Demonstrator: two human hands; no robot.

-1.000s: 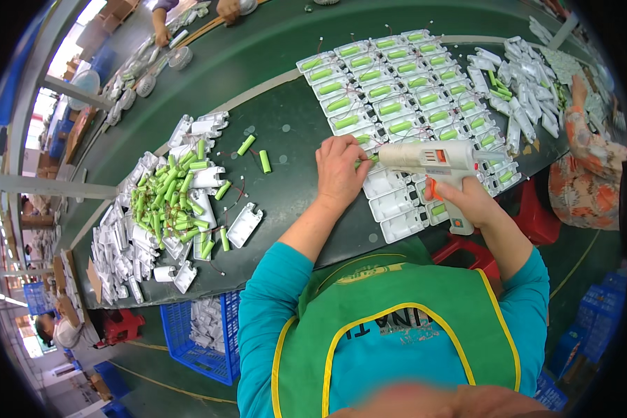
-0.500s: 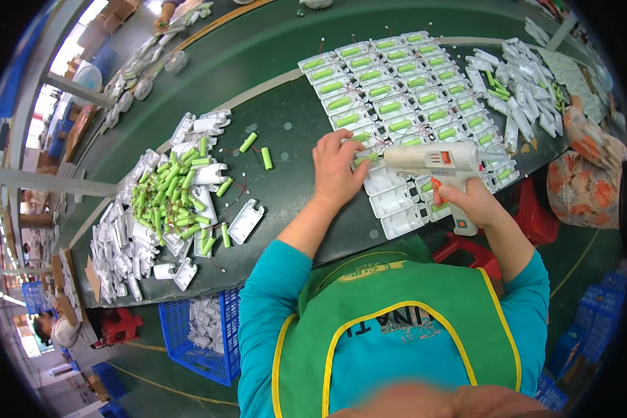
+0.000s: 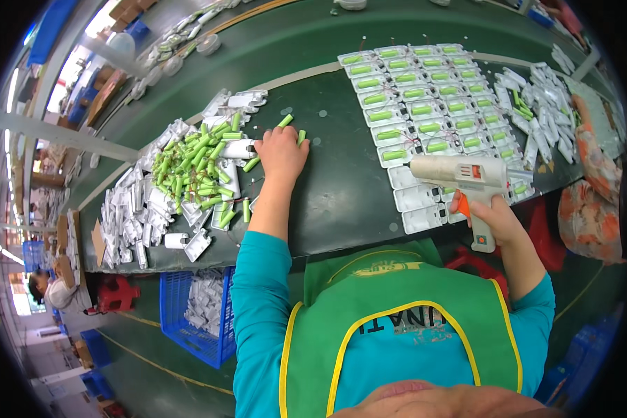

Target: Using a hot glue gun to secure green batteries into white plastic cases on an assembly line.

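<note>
My right hand (image 3: pixel 496 214) is wrapped round the handle of a white hot glue gun (image 3: pixel 460 171) with an orange trigger. Its nozzle points to the right, above rows of white plastic housings (image 3: pixel 428 110), most holding a green cylindrical battery cell with thin wires. Beneath the gun's left end, a few housings (image 3: pixel 419 198) have no cell. My left hand (image 3: pixel 283 155) reaches over the table with its fingers partly spread, beside a loose green battery (image 3: pixel 301 137). A second loose battery (image 3: pixel 285 120) lies just beyond the fingertips. What the undersides of the fingers touch is hidden.
Left of my left hand lies a heap of green batteries (image 3: pixel 198 164) among white housings (image 3: pixel 136 198). More housings (image 3: pixel 540 104) are piled at the far right. A blue crate (image 3: pixel 195 338) stands below the table's front edge. Red stools (image 3: pixel 118 292) stand near the table.
My left hand has left the rows of housings and moved left to the loose batteries. The glue gun stays in my right hand over the rows. The whole view has shifted slightly.
</note>
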